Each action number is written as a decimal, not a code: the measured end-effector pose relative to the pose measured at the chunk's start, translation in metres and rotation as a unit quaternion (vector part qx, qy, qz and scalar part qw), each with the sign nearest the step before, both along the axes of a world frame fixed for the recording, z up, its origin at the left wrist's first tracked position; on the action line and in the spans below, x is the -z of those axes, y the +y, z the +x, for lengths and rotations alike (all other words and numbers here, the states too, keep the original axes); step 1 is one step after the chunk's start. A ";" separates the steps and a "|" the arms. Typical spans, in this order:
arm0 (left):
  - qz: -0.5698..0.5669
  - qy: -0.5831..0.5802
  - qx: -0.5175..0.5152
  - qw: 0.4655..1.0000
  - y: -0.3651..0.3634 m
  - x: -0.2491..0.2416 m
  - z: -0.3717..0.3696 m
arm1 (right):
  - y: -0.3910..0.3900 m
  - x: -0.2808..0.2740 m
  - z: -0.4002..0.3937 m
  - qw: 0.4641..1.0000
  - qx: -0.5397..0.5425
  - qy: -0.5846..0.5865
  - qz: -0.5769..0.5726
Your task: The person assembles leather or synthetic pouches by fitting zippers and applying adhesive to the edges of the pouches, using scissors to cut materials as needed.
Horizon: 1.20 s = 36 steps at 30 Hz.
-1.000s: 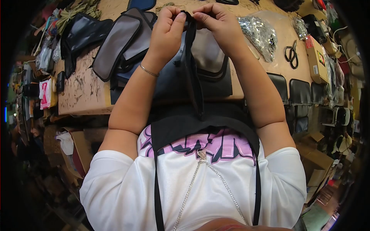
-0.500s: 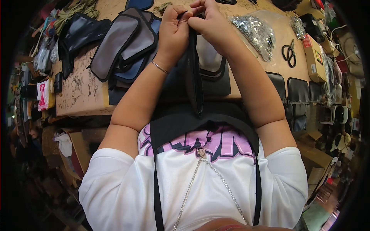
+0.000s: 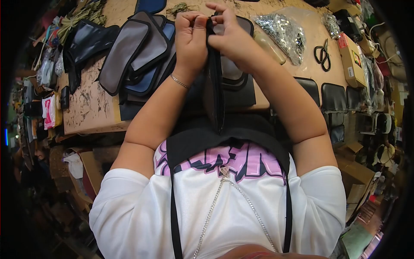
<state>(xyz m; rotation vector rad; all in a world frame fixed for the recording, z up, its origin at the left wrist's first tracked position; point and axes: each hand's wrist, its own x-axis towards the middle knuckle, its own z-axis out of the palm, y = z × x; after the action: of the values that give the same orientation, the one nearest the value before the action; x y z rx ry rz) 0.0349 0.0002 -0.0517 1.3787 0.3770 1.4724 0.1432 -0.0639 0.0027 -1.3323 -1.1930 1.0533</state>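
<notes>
Steadiness should rest on the left hand (image 3: 192, 38) pinching the black piece (image 3: 214, 95) at its top, right hand (image 3: 228, 35) against its right side, grip unclear.

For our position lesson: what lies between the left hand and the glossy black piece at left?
Overlapping grey and blue panels lie there, in the head view.

We see the bench (image 3: 92, 101) and white shirt (image 3: 233, 224) brightly lit, the margins dim. We note glints on the bag of metal pieces (image 3: 282, 36), while the held black piece (image 3: 214, 90) shows little detail. Wide-angle distortion bows the bench edge; black corners frame our view.
</notes>
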 end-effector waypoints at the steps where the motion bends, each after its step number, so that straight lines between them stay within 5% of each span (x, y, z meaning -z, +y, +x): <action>1: 0.001 0.020 -0.018 1.000 0.004 0.003 -0.001 | -0.005 0.005 0.000 0.998 -0.013 -0.056 0.022; 2: -0.045 -0.020 0.002 0.999 0.013 0.007 -0.003 | -0.010 0.013 0.002 0.996 -0.077 -0.025 0.031; 3: -0.032 0.019 -0.050 0.998 0.025 0.009 -0.010 | -0.014 0.036 -0.004 0.979 -0.110 -0.122 0.121; 5: -0.097 -0.003 -0.039 0.994 0.037 -0.003 -0.023 | -0.064 0.023 -0.018 0.957 -0.211 -0.192 0.058; 8: -0.100 -0.021 0.070 0.992 0.017 -0.009 -0.025 | -0.092 0.021 -0.006 0.976 -0.202 -0.068 0.049; 11: -0.126 -0.129 0.162 0.970 0.009 -0.007 -0.017 | -0.074 0.000 0.055 0.948 -0.154 -0.207 0.187; 13: -0.140 -0.182 0.211 0.950 0.009 -0.004 -0.016 | -0.064 0.005 0.115 0.985 0.101 -0.034 0.134; 15: -0.139 -0.201 0.232 0.941 0.013 -0.004 -0.014 | -0.052 0.024 0.187 0.923 0.292 -0.158 0.196; 16: -0.123 -0.185 0.222 0.949 0.012 -0.005 -0.011 | -0.054 0.029 0.209 0.904 0.304 -0.297 0.058; 17: -0.116 -0.135 0.195 0.964 0.012 -0.007 -0.012 | -0.057 0.035 0.228 0.849 0.304 -0.424 -0.082; 19: -0.104 -0.035 0.138 0.984 0.009 -0.009 -0.015 | -0.063 0.086 0.252 0.753 0.141 -0.629 -0.132; 24: -0.086 0.002 0.070 0.994 0.014 -0.008 -0.027 | -0.071 0.069 0.248 0.846 0.207 -0.474 -0.128; 28: 0.047 0.063 -0.027 0.997 0.022 -0.010 -0.035 | -0.077 0.066 0.257 0.837 0.266 -0.476 -0.045; 31: 0.087 0.090 -0.030 0.992 0.020 -0.018 -0.040 | -0.073 0.058 0.250 0.890 0.320 -0.325 -0.013; 32: 0.092 0.096 -0.025 0.991 0.020 -0.019 -0.041 | -0.074 0.051 0.246 0.927 0.327 -0.181 -0.003; 36: 0.191 0.133 -0.083 0.969 0.024 -0.024 -0.041 | -0.073 0.016 0.187 0.959 0.237 0.110 0.106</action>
<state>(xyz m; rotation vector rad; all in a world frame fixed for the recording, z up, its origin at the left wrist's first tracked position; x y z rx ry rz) -0.0064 0.0246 -0.0273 1.9026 0.3979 1.5535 0.3305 -0.1370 -0.0131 -1.2139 -0.7446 0.6824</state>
